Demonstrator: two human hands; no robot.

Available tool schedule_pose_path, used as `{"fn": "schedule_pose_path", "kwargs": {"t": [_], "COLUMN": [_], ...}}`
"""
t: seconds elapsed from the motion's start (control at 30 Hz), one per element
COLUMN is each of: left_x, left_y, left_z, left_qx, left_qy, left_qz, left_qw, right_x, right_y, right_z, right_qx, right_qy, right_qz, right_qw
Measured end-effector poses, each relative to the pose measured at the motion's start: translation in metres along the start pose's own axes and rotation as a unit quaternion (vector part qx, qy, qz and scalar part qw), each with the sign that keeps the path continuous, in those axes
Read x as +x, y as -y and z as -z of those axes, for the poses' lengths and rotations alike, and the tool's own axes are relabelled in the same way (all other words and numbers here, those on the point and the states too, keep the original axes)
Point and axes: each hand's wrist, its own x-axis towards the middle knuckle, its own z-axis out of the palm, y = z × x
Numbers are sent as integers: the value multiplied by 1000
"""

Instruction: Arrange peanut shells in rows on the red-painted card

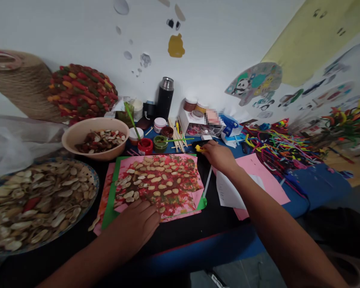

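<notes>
My left hand (138, 224) lies on the near edge of a paint-smeared pink sheet (184, 190), its fingers flat and close together. Rows of peanut shells (156, 176) cover much of the sheet, which rests on green paper (110, 212). Beyond the sheet's far right corner, my right hand (219, 154) has its fingers closed on a small yellow-and-black object (200, 148); its kind is not clear. A thin whitish stick (208, 182) lies between the sheet and my right forearm.
At the left stand a basket of shells (93, 176) and a beige bowl (75, 138) of painted shells. Behind the sheet are red (145, 147) and green paint jars (160, 144), wooden sticks (177, 134) and a black flask (164, 100). Pink paper (273, 184) and pipe cleaners (285, 144) lie right.
</notes>
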Motion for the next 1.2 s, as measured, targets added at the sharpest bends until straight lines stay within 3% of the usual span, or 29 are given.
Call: {"fn": "schedule_pose_path", "kwargs": {"t": [0.37, 0.67, 0.7, 0.77, 0.87, 1.0, 1.07, 1.2], "left_x": [-3, -4, -4, -4, -4, -3, -1, 2], "left_y": [-2, -2, -3, -3, -4, -7, -10, -14], "left_z": [-4, -5, -6, -6, -5, 0, 2, 2], "left_qx": [18, 29, 35, 42, 47, 70, 77, 80], "left_qy": [-18, -10, -7, -4, -4, -3, 8, 26], "left_qz": [-5, -7, -8, -11, -12, -18, -26, -21], "left_qw": [1000, 1000, 999, 999, 999, 997, 997, 996], "right_x": [10, -35, -44, -64, -93, -128, -142, -157], "right_y": [-8, 30, 36, 50, 67, 84, 90, 97], "right_z": [-14, -12, -13, -14, -15, -21, -29, -46], "right_qx": [48, 173, 194, 305, 404, 477, 488, 474], "right_qy": [-64, -187, -201, -262, -331, -369, -360, -324], "right_qz": [-12, 10, 16, 11, -74, -165, -179, -135], "right_qw": [997, 967, 960, 916, 849, 781, 775, 808]}}
